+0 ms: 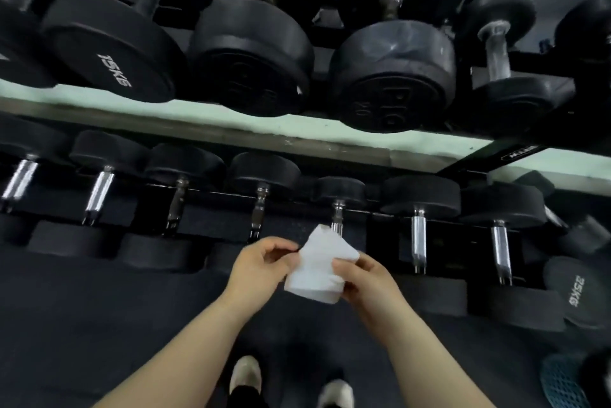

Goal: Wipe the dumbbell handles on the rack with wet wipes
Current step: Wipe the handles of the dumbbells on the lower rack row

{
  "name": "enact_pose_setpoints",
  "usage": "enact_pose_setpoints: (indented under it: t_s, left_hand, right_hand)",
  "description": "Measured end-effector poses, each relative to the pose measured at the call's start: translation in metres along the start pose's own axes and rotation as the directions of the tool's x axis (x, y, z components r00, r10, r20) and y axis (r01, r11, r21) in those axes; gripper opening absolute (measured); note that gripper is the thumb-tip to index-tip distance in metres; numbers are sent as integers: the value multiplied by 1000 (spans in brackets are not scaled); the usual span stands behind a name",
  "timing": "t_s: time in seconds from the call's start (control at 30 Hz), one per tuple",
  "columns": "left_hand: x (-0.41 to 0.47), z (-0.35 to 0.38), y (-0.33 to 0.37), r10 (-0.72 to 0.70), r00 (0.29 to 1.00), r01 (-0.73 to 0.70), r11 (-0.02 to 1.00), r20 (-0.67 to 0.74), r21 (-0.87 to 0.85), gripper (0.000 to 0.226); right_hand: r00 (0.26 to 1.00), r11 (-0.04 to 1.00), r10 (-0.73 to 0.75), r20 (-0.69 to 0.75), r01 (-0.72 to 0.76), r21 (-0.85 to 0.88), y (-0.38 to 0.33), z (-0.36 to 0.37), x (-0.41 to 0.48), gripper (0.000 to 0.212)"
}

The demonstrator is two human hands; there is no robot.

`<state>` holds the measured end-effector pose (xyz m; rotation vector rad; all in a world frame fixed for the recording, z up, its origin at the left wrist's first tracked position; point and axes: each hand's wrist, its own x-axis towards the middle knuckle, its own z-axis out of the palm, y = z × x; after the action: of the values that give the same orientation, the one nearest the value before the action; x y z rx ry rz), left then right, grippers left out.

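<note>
Both grips pinch the wet wipe [319, 267], frame centre: left hand [261, 262] its left edge, right hand [360, 275] its right. Unfold flat, then wrap chrome handle [337, 214] just above.

On the dark floor [99, 325], near, stand a left shoe [245, 374] and a right shoe [335, 392], both pale. A blue mesh object [562, 381] lies near right.
</note>
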<state>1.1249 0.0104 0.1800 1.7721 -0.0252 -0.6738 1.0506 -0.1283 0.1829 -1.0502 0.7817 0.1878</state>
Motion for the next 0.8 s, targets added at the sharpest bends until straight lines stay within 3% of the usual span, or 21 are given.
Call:
enact_pose_setpoints:
  t_s: [0.1,0.23,0.33,0.47,0.57,0.67,0.8]
  left_hand:
    - [22,1,-28,24,999,-28,995,39,94,27]
    - [61,23,-90,199,976,-216,929,86,301,30]
    - [88,50,-133,265,951,-307,875,159,375,13]
    - [119,73,-169,363,892,-449,785,271,426,23]
    - [138,79,-194,392,846,-528,710,361,467,32]
    - [154,83,-214,540,696,-717,481,474,504,35]
    - [163,85,-215,590,655,-751,442,472,490,50]
  right_hand:
    - [998,1000,-16,-64,15,-17,9,-14,30,13]
    - [991,993,-95,-99,88,-77,27,-51,90,16]
    - [950,909,-263,-169,185,-374,37,-80,130,15]
    - [867,747,-454,-203,247,-617,43,-112,168,11]
    - [735,616,-632,-244,287,-733,52,-121,195,18]
    - [532,378,-833,-150,350,-857,69,-117,216,15]
    - [326,91,-944,52,408,-908,84,-105,237,21]
